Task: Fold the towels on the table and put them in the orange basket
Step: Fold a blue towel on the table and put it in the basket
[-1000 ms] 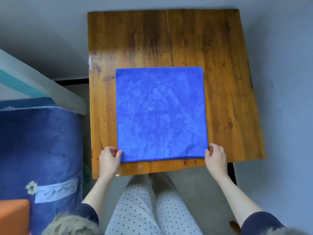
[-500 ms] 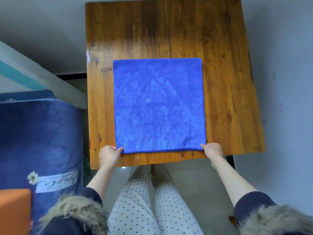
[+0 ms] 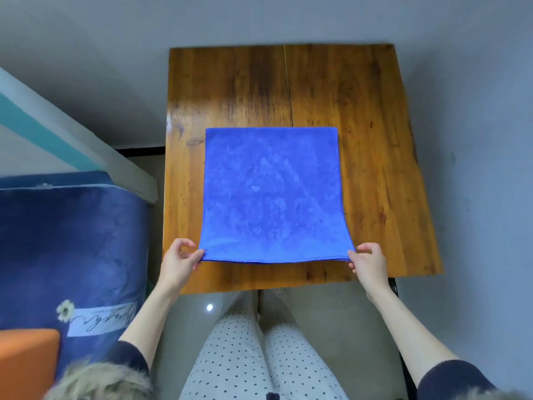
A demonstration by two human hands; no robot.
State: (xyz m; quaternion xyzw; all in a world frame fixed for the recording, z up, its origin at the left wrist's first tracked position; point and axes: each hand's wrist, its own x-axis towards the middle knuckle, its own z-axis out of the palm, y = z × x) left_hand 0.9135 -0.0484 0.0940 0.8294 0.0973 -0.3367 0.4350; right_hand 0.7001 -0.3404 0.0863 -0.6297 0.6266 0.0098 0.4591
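Note:
A blue towel lies spread on the wooden table; its far edge rests flat while its near edge is raised off the wood. My left hand pinches the towel's near left corner. My right hand pinches the near right corner. Part of the orange basket shows at the bottom left corner of the view, beside my left arm.
A dark blue padded bundle with a white label stands left of the table, next to the basket. A pale beam slants behind it. My legs in dotted trousers are below the table's near edge. Grey floor surrounds the table.
Both hands have closed on the towel's near corners and raised its near edge off the table. The view has tilted, so the table sits lower in the frame.

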